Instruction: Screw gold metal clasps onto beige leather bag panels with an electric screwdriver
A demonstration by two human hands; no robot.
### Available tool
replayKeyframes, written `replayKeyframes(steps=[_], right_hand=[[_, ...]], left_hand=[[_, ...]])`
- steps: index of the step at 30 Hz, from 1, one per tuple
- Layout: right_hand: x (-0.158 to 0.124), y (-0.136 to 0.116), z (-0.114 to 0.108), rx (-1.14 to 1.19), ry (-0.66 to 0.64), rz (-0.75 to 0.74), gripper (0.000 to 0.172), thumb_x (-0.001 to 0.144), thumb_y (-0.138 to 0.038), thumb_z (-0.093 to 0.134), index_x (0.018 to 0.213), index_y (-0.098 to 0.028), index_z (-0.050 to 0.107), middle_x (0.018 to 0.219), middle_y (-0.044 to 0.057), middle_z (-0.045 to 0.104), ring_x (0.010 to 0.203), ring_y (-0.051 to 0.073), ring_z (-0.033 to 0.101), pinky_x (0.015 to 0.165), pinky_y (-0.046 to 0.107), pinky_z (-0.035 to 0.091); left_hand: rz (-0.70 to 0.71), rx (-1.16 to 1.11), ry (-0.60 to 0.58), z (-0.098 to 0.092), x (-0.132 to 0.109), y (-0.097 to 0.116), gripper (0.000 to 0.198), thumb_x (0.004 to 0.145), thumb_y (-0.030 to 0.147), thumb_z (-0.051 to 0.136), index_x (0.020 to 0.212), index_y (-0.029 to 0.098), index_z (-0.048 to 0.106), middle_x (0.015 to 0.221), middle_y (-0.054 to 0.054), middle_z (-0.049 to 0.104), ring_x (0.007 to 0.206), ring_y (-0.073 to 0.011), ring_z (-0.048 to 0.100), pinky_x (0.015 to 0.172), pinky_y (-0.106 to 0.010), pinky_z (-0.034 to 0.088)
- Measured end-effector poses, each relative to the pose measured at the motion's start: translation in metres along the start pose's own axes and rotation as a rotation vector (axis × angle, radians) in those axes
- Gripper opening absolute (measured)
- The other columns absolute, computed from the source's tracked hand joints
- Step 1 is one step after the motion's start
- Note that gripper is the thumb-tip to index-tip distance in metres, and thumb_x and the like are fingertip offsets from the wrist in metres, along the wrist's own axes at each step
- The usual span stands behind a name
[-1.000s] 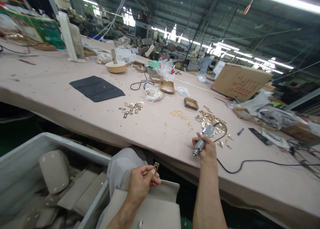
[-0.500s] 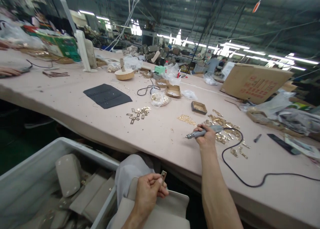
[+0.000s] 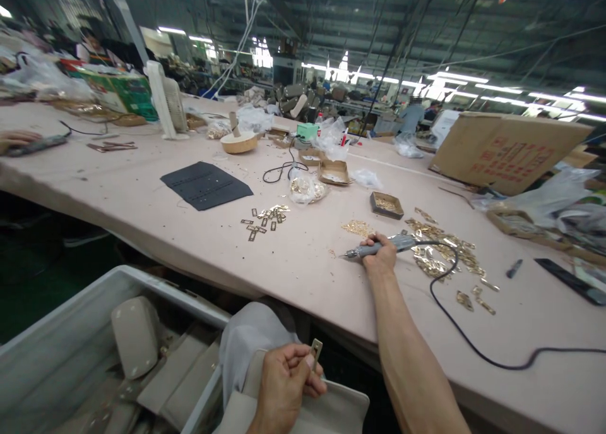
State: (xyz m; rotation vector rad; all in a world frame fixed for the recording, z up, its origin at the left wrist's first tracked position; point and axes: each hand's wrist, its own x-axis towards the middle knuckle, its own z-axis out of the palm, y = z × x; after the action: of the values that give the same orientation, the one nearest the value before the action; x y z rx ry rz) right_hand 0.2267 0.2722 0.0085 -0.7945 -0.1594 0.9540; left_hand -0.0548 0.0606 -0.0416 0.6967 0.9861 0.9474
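Note:
My right hand (image 3: 380, 257) rests on the pink table (image 3: 142, 206), fingers wrapped round a grey corded electric screwdriver (image 3: 379, 248) whose tip points left near a small scatter of gold screws (image 3: 356, 227). Its black cable (image 3: 473, 349) trails off to the right. My left hand (image 3: 286, 386) is low over my lap, pinching a small gold rectangular buckle plate (image 3: 315, 349) between thumb and fingers. Under that hand lies a beige leather bag piece (image 3: 331, 412).
Gold metal fittings (image 3: 445, 252) lie heaped right of the screwdriver, more plates (image 3: 264, 218) near a black leather panel (image 3: 206, 184). A small tray (image 3: 386, 204), a cardboard box (image 3: 506, 150) and a grey bin (image 3: 71, 333) of beige bag parts stand around. Another person's hand (image 3: 16, 138) rests far left.
My right hand has swung the screwdriver from upright to lying flat, tip pointing left, and set it down toward the screws. The left hand keeps its pinch on the plate.

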Motion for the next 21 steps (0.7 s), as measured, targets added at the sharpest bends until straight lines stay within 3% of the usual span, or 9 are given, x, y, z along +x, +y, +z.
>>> replayKeyframes(steps=[21], right_hand=[[0.0050, 0.0079, -0.0026, -0.050, -0.035, -0.040, 0.020, 0.079, -0.015, 0.064, 0.081, -0.020, 0.045, 0.070, -0.007, 0.053, 0.049, 0.008, 0.048, 0.050, 0.021, 0.051]], left_hand=[[-0.025, 0.019, -0.017, -0.0001, 0.0015, 0.0070, 0.057, 0.067, 0.061, 0.085, 0.085, 0.010, 0.068, 0.070, -0.013, 0.073, 0.050, -0.0207, 0.069, 0.046, -0.023, 0.053]])
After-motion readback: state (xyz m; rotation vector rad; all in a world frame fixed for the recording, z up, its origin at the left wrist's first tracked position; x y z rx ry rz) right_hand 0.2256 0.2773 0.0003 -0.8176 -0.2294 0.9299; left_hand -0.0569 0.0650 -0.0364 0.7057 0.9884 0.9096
